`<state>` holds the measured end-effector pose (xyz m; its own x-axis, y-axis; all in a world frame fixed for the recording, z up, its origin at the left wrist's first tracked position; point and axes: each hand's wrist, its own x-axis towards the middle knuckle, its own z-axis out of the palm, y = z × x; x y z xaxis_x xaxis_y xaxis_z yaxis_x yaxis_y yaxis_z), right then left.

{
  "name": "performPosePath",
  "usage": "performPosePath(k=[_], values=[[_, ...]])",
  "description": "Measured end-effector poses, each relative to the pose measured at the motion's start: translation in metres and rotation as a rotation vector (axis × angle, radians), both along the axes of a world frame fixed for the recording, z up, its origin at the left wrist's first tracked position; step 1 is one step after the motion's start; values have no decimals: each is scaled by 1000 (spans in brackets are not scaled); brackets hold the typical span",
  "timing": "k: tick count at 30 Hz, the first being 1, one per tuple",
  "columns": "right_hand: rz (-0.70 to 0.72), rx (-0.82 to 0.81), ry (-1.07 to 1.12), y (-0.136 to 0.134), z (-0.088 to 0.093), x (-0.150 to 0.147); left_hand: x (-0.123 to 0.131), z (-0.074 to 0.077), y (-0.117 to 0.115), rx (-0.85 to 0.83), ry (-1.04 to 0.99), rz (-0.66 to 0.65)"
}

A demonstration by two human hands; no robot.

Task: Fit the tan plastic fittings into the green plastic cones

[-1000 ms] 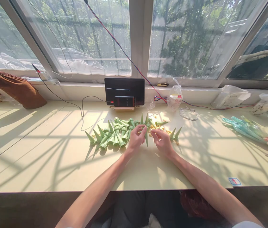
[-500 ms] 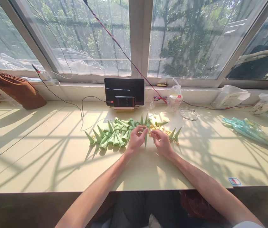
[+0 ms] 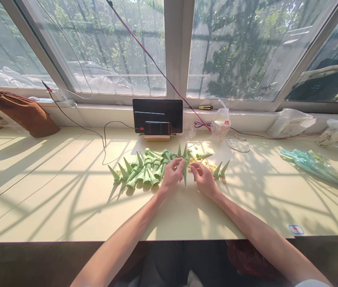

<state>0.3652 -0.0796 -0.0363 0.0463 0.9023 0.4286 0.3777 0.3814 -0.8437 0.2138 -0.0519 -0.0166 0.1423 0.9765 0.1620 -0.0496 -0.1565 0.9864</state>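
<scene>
Between curled hands (image 3: 173, 174) (image 3: 204, 178) hangs a pinched green spike (image 3: 185, 174).

Your pale tabletop (image 3: 67, 215), striped with shadows, carries a heap of green cones (image 3: 147, 177), several standing point-up, with small yellow pieces (image 3: 210, 164) scattered toward its right. Behind the heap you have a cardboard stand (image 3: 157, 138); rightward lie a coiled cable (image 3: 242, 152), teal plastic packaging (image 3: 302, 161) and, near the front edge, a blue-bordered sticker (image 3: 296, 229).
</scene>
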Motion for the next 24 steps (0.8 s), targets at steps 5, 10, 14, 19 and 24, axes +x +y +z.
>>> performPosePath(k=[5,10,14,19,24], values=[[3,-8,0,1,-2,0,-2,-2,2,-42,-14,-34],[32,-5,16,2,-3,1,-4,-3,2,-61,-9,-82],[47,-19,24,2,-4,2,-5,-4,1,-49,22,-89],[49,-43,-11,2,-5,3,-6,-5,2,-61,27,-102],[49,-57,-21,2,-6,4,-7,-6,4,-28,36,-132]])
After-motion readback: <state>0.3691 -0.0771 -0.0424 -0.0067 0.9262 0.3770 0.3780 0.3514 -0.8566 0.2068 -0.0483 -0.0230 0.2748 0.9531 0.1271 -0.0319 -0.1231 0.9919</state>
